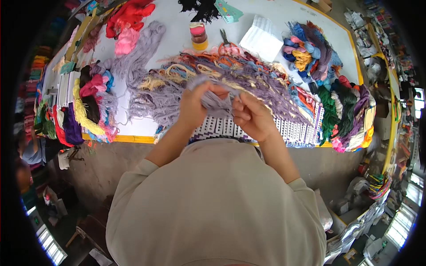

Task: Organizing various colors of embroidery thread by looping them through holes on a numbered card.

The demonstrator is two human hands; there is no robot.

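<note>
Some lilac yarn (pixel 218 105) stretches between both grips (pixel 194 103) (pixel 256 116).

pale lavender yarn (pixel 216 104), loosely bunched

Perforated cards (pixel 284 129) line the middle of the tabletop's (pixel 126 128) near edge, thread strands (pixel 275 99) spreading behind them. Beyond, left to right, sit a loose skein (pixel 144 48), a jar (pixel 199 35), scissors (pixel 225 39) and a paper sheet (pixel 262 39). A left skein heap (pixel 86 108) and a right skein heap (pixel 348 115) flank the cards; a skein pile (pixel 308 51) lies behind the right one.
</note>
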